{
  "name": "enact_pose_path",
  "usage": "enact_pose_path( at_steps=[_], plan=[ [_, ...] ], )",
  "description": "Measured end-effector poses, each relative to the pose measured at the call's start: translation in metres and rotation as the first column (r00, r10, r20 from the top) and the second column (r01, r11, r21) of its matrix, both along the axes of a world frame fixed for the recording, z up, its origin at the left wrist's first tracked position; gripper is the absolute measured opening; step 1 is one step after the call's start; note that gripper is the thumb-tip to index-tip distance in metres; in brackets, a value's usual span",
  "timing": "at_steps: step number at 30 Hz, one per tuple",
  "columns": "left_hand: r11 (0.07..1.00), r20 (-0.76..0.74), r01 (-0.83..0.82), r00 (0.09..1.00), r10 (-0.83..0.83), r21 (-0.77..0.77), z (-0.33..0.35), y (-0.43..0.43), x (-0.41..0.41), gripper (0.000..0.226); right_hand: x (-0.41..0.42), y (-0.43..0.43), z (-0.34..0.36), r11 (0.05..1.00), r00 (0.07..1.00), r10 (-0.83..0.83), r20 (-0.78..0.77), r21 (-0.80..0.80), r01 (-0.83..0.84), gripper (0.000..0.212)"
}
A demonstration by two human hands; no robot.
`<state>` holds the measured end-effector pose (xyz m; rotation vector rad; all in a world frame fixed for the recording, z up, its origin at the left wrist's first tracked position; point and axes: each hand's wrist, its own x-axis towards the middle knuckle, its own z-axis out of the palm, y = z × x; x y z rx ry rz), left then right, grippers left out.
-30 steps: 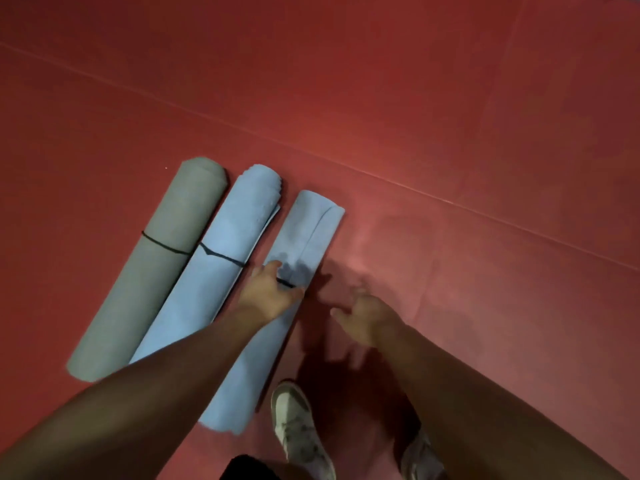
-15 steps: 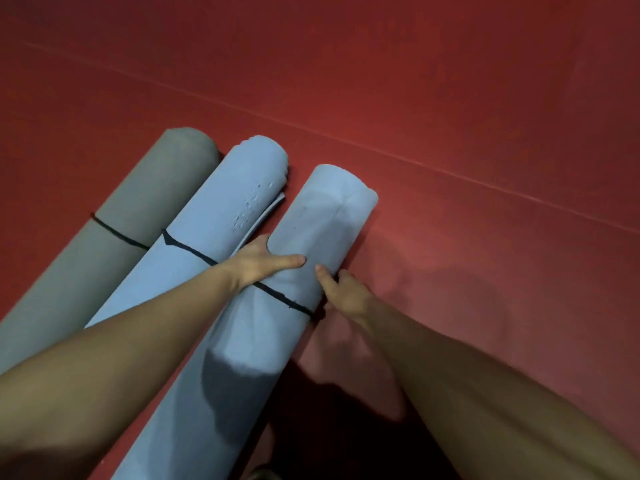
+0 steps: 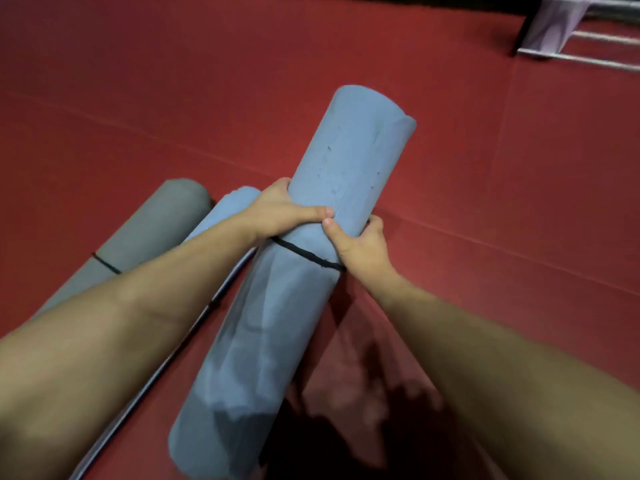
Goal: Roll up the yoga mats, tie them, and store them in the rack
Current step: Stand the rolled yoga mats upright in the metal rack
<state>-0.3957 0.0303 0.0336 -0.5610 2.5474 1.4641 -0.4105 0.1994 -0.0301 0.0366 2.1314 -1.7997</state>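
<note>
A rolled light-blue yoga mat (image 3: 343,161), tied with a black cord (image 3: 304,253) round its middle, is held up off the red floor, far end raised. My left hand (image 3: 282,211) grips it from the left just above the cord. My right hand (image 3: 360,245) grips it from the right, thumb on top, at the cord. On the floor to the left lie a second rolled blue mat (image 3: 239,200), mostly hidden by my left forearm, and a rolled grey mat (image 3: 159,223) with its own black cord.
A metal rack (image 3: 588,46) with horizontal bars stands at the top right corner, a pale mat end resting in it. Red padded floor (image 3: 519,202) stretches between me and the rack.
Both hands closed round the rightmost blue mat and lifted it off the floor, away from the other two. The view swung right and the rack came into sight.
</note>
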Motion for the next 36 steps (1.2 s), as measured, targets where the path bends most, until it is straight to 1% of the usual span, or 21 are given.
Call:
enact_pose_path(
  at_steps=[1, 2, 3, 4, 6, 9, 11, 13, 15, 18, 21, 24, 26, 28, 30, 32, 33, 35, 36],
  plan=[
    [0.999, -0.051, 0.032, 0.998, -0.032, -0.009, 0.025, 0.007, -0.011, 0.037, -0.014, 0.009, 0.024, 1.000, 0.998, 0.003, -0.070, 0.007, -0.003, 0.084],
    [0.997, -0.099, 0.071, 0.993, -0.071, 0.002, 0.048, 0.013, -0.021, 0.036, -0.026, 0.020, 0.048, 1.000, 0.990, 0.010, -0.142, 0.021, -0.007, 0.086],
    [0.992, -0.141, 0.122, 0.983, -0.118, 0.023, 0.070, 0.021, -0.028, 0.039, -0.036, 0.031, 0.073, 0.999, 0.976, 0.026, -0.217, 0.040, -0.018, 0.084],
    [0.985, -0.180, 0.170, 0.971, -0.160, 0.041, 0.091, 0.029, -0.033, 0.050, -0.045, 0.043, 0.095, 0.997, 0.962, 0.050, -0.270, 0.071, -0.032, 0.082],
    [0.976, -0.219, 0.216, 0.954, -0.204, 0.029, 0.126, 0.044, -0.040, 0.079, -0.054, 0.070, 0.142, 0.990, 0.935, 0.111, -0.336, 0.119, -0.075, 0.081],
    [0.970, -0.181, 0.241, 0.956, -0.232, 0.030, 0.163, 0.074, -0.045, 0.111, -0.054, 0.112, 0.196, 0.985, 0.937, 0.114, -0.331, 0.162, -0.063, 0.097],
    [0.973, -0.119, 0.226, 0.968, -0.220, 0.041, 0.183, 0.101, -0.036, 0.119, -0.045, 0.139, 0.217, 0.982, 0.954, 0.124, -0.275, 0.173, -0.078, 0.105],
    [0.965, -0.122, 0.252, 0.963, -0.241, 0.079, 0.197, 0.124, -0.026, 0.125, -0.034, 0.163, 0.235, 0.978, 0.973, 0.121, -0.196, 0.192, -0.083, 0.117],
    [0.939, -0.110, 0.325, 0.943, -0.313, 0.117, 0.208, 0.141, -0.019, 0.125, -0.021, 0.186, 0.253, 0.975, 0.986, 0.135, -0.095, 0.193, -0.115, 0.124],
    [0.918, -0.064, 0.348, 0.937, -0.342, 0.190, 0.221, 0.160, -0.013, 0.110, -0.014, 0.215, 0.279, 0.963, 0.984, 0.175, -0.007, 0.209, -0.170, 0.125],
    [0.932, -0.042, 0.296, 0.955, -0.294, 0.208, 0.249, 0.184, -0.015, 0.107, -0.021, 0.237, 0.313, 0.962, 0.985, 0.172, -0.006, 0.215, -0.166, 0.122],
    [0.937, -0.045, 0.278, 0.961, -0.275, 0.212, 0.293, 0.209, -0.040, 0.104, -0.046, 0.261, 0.359, 0.964, 0.984, 0.178, 0.003, 0.198, -0.175, 0.119],
    [0.939, -0.043, 0.275, 0.961, -0.272, 0.207, 0.328, 0.226, -0.067, 0.105, -0.070, 0.279, 0.395, 0.971, 0.988, 0.152, -0.012, 0.187, -0.147, 0.120],
    [0.930, -0.071, 0.308, 0.951, -0.300, 0.201, 0.362, 0.241, -0.099, 0.105, -0.095, 0.295, 0.431, 0.977, 0.992, 0.123, -0.037, 0.180, -0.114, 0.118],
    [0.917, -0.123, 0.348, 0.936, -0.329, 0.194, 0.394, 0.254, -0.134, 0.103, -0.123, 0.307, 0.472, 0.975, 0.994, 0.085, -0.074, 0.210, -0.068, 0.116],
    [0.907, -0.145, 0.370, 0.927, -0.346, 0.203, 0.418, 0.265, -0.175, 0.103, -0.158, 0.317, 0.503, 0.971, 0.992, 0.055, -0.116, 0.239, -0.025, 0.115],
    [0.904, -0.141, 0.355, 0.934, -0.330, 0.239, 0.428, 0.270, -0.197, 0.105, -0.178, 0.321, 0.517, 0.967, 0.991, 0.046, -0.129, 0.253, -0.012, 0.114],
    [0.903, -0.166, 0.339, 0.938, -0.303, 0.264, 0.448, 0.278, -0.245, 0.111, -0.222, 0.328, 0.543, 0.958, 0.984, 0.032, -0.175, 0.287, 0.020, 0.114],
    [0.909, -0.181, 0.346, 0.933, -0.310, 0.231, 0.458, 0.281, -0.271, 0.113, -0.246, 0.331, 0.555, 0.952, 0.980, 0.021, -0.197, 0.303, 0.040, 0.115]
  ],
)
